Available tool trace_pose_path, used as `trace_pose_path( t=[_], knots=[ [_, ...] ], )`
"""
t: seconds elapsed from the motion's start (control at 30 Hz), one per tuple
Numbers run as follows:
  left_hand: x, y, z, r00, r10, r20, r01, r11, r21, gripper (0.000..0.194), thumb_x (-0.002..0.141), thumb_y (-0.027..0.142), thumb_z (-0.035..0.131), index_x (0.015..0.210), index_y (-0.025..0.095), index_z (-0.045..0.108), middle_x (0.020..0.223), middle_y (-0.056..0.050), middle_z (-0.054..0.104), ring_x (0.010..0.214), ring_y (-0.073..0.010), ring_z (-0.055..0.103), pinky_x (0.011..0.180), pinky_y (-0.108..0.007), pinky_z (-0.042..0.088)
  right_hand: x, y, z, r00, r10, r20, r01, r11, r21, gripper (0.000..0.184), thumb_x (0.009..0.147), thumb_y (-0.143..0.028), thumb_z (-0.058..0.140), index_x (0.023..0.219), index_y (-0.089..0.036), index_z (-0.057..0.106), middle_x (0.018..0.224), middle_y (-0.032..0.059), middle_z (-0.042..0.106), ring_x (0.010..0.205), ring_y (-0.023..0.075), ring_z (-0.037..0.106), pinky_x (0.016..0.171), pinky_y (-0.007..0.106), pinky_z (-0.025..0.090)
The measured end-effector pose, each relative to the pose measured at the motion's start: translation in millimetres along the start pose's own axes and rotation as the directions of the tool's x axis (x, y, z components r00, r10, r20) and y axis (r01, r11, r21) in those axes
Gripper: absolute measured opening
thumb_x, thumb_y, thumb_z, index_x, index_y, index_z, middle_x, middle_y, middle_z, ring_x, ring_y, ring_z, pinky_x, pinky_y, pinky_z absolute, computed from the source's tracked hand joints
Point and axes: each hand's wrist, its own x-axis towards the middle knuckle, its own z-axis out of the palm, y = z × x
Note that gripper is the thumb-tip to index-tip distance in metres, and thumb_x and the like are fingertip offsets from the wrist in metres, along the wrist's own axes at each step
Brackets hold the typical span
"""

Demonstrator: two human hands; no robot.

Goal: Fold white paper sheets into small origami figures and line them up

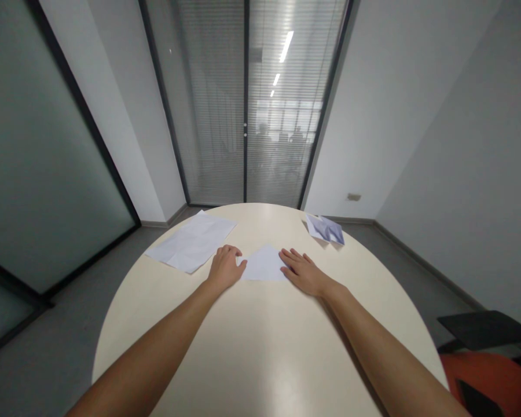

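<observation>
A folded piece of white paper [264,265], pointed at the top with a straight near edge, lies on the table between my hands. My left hand [226,266] rests at its left side, fingers loosely bent and the thumb apart from them, its tip at the paper's edge. On the right side, my right hand [301,271] lies flat with fingers stretched out, the fingertips on the paper's right edge.
A larger white sheet [193,240] lies at the far left of the round table [252,347]. Another folded paper [325,229], creased and partly raised, sits near the far right edge. A red and black chair [490,376] stands at lower right.
</observation>
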Motion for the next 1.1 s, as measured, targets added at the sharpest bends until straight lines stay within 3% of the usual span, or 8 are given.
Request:
trace_pose_path(
  t=[0.37,0.6,0.83,1.1],
  knots=[
    [1.4,4.7,-0.7,0.999,0.042,-0.004,-0.042,0.993,-0.114,0.008,0.086,0.018,0.065,0.093,0.019,0.064,0.093,-0.005,0.069,0.098,-0.0219,0.060,0.090,-0.034,0.046,0.1,0.2,1.5,0.999,0.007,-0.036,-0.006,1.000,0.004,0.061,0.103,-0.052,0.030,0.157,-0.024,0.031,0.163,0.0088,0.028,0.151,0.0320,0.021,0.119,0.059,0.020],
    [-2.4,11.8,-7.2,0.998,0.060,0.004,-0.060,0.993,-0.098,0.012,0.087,0.015,0.064,0.098,0.020,0.066,0.089,-0.003,0.072,0.095,-0.0215,0.062,0.086,-0.033,0.047,2.7,-0.2,-5.6,0.983,-0.073,-0.168,0.063,0.996,-0.060,0.053,0.100,-0.042,0.041,0.142,-0.013,0.055,0.148,0.0146,0.052,0.137,0.0285,0.046,0.116,0.043,0.033],
    [-5.6,21.7,-15.4,0.991,0.122,0.056,-0.126,0.989,0.077,0.015,0.093,0.019,0.056,0.091,0.021,0.070,0.095,-0.007,0.071,0.096,-0.0250,0.061,0.085,-0.037,0.046,1.3,-4.1,-16.6,0.973,0.080,-0.218,-0.096,0.993,-0.065,0.039,0.096,-0.042,0.050,0.119,-0.019,0.070,0.128,0.0117,0.066,0.116,0.0285,0.058,0.102,0.039,0.044],
    [-7.3,24.0,-15.3,0.980,0.154,0.126,-0.170,0.977,0.131,0.021,0.094,0.012,0.049,0.095,0.020,0.069,0.101,-0.009,0.069,0.100,-0.0253,0.060,0.087,-0.037,0.044,2.0,4.0,-20.2,0.945,0.224,-0.237,-0.225,0.974,0.026,0.031,0.090,-0.042,0.059,0.107,-0.021,0.075,0.106,0.0104,0.071,0.096,0.0253,0.065,0.089,0.034,0.048]
  ],
)
